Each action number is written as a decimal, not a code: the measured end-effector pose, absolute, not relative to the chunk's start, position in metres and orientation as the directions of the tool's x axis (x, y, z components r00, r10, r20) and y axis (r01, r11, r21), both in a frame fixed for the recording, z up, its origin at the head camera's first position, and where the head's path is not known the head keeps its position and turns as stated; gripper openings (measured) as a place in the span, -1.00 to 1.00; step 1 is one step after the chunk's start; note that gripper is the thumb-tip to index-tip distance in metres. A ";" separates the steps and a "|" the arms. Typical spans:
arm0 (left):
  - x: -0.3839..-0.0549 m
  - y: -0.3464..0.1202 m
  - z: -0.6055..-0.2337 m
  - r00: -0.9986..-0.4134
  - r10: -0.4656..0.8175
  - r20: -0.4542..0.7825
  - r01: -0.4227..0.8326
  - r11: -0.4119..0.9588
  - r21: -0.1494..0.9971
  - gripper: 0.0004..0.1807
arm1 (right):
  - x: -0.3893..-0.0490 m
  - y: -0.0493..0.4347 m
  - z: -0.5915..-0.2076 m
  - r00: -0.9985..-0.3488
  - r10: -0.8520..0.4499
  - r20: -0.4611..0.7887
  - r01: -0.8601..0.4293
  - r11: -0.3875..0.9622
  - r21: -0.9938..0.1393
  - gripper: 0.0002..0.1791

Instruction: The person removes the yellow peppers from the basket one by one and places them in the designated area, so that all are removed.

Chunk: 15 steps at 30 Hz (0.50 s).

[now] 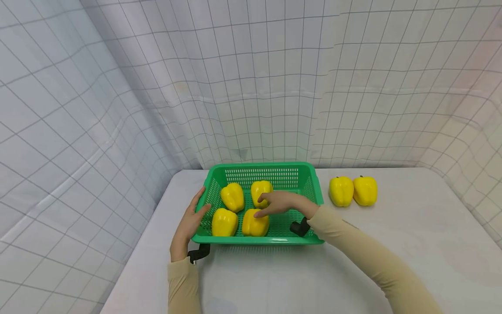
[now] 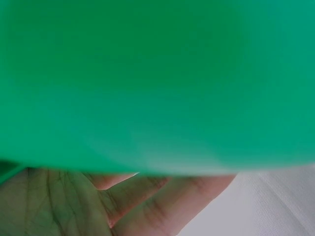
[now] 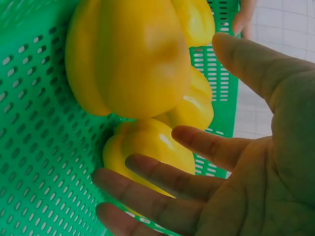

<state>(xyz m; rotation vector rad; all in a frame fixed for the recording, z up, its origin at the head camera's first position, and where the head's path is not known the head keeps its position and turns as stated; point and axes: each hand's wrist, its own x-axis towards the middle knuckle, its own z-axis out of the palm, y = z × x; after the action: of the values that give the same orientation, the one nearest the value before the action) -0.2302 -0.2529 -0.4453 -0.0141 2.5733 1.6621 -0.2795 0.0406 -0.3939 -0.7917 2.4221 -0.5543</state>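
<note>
A green plastic basket (image 1: 259,240) holds several yellow bell peppers, two in the back row and two in front. At its left rim, my left hand (image 1: 192,221) grips the basket, thumb over the inner side and fingers along the outside. The left wrist view shows the palm and fingers partly hidden by the green rim (image 2: 157,98). Over the basket, my right hand (image 1: 279,203) hovers with spread fingers near the front-middle pepper (image 1: 255,224) and the back-middle pepper (image 1: 260,188). Nothing lies in its palm in the right wrist view, where a pepper (image 3: 133,59) appears close by.
Two more yellow bell peppers, one (image 1: 341,192) beside the other (image 1: 365,191), sit on the white table (image 1: 372,235) right of the basket. Grid-patterned white cloth (image 1: 259,96) hangs behind and on both sides. A black wrist mount (image 1: 300,227) hangs from the right wrist.
</note>
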 end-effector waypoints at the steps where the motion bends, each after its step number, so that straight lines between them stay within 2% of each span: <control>1: -0.230 -0.253 -0.445 -0.997 0.033 -0.069 -0.049 0.414 0.909 -0.33 | -0.280 0.039 -0.395 -0.684 -0.633 -0.361 -0.416 0.746 -0.520 -0.26; 15: -0.229 -0.253 -0.446 -0.998 0.035 -0.060 -0.040 0.410 0.911 -0.33 | -0.285 0.025 -0.407 -0.647 -0.628 -0.432 -0.362 0.752 -0.551 -0.23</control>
<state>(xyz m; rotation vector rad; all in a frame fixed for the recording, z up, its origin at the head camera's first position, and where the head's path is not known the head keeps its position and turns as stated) -0.2287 -0.2528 -0.4457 -0.0052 2.5791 1.6696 -0.2853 0.0249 -0.4065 -0.7400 2.3273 -0.5620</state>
